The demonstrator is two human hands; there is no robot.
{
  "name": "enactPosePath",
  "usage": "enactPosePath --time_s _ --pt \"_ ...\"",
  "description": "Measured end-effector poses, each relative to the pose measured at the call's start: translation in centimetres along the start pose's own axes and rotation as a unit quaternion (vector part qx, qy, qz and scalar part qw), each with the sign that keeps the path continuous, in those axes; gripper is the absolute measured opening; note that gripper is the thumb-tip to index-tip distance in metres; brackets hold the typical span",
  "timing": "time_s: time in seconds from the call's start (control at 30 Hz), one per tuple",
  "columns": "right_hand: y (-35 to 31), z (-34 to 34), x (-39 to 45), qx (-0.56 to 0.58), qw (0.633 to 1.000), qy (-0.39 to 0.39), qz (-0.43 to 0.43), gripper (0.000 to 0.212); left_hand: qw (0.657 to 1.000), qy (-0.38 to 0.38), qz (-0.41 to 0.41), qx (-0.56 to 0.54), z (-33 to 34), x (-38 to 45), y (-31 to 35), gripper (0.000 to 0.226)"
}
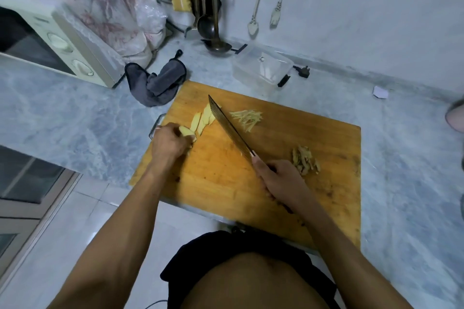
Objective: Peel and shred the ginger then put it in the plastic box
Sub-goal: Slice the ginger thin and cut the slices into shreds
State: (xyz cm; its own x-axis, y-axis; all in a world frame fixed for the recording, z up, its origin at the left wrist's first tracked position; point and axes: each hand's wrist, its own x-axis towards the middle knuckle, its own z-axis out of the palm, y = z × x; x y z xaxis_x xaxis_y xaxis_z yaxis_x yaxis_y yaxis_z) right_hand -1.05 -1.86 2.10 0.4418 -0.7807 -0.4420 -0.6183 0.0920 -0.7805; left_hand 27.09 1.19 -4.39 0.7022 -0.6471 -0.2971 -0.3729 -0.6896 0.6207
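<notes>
1. A ginger piece (187, 131) is gripped in the curled left hand (168, 144) on the wooden cutting board (226, 173).
2. The knife (229, 128) handle is clasped by the right hand (281, 180), its blade beside the ginger slices (204, 118).
3. Ginger shreds (247, 119) and peelings (305, 159) are left on the board; the plastic box (261, 70) is behind it.

Most open room is the near-middle of the cutting board (221, 173), bare wood between the two hands. The knife (229, 128) lies diagonally across the board's far half, splitting it: ginger slices (204, 118) on the left side of the blade, shredded ginger (247, 119) right of it. The peel pile (305, 159) sits just beside the right hand (281, 180), so that edge is tight. The path to the plastic box (261, 69) past the far edge looks open on the right. A grey cloth (155, 83) crowds the far-left corner. Bare table (406, 158) to the right.
</notes>
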Motion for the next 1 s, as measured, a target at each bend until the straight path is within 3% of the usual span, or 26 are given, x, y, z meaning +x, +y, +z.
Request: enactPosePath --time_s 0.2,0.3,0.47,0.57,0.7,0.83,1.0 --pt "0.4 0.1 -0.9 0.003 1.000 -0.001 0.001 0.070 0.987 0.103 0.071 -0.101 0.0 -1.4 -1.0 0.013" --pt "0.7 0.3 -1.4 0.009 1.000 0.008 0.000 0.071 0.973 0.128 0.024 -0.192 -0.4 -1.7 -2.1 0.004" --pt "1.3 0.3 -2.1 0.021 1.000 0.014 0.004 0.070 0.941 0.106 -0.031 -0.321 -0.8 -3.5 -2.9 0.017" --pt "1.3 0.5 -2.4 0.031 0.999 0.021 0.008 0.068 0.955 0.051 0.006 -0.293 1.2 -6.9 -2.7 0.019" --pt "1.4 0.9 -2.9 0.038 0.999 0.029 0.011 0.064 0.962 -0.003 0.153 -0.227 3.9 -10.2 -3.0 0.018" --pt "1.4 0.7 -3.2 0.045 0.998 0.033 0.009 0.063 0.944 -0.036 0.302 -0.128 5.0 -9.5 -4.2 0.028" --pt "1.7 0.6 -3.5 0.039 0.998 0.037 0.018 0.063 0.936 -0.040 0.349 -0.019 4.6 -8.7 -4.8 0.042"
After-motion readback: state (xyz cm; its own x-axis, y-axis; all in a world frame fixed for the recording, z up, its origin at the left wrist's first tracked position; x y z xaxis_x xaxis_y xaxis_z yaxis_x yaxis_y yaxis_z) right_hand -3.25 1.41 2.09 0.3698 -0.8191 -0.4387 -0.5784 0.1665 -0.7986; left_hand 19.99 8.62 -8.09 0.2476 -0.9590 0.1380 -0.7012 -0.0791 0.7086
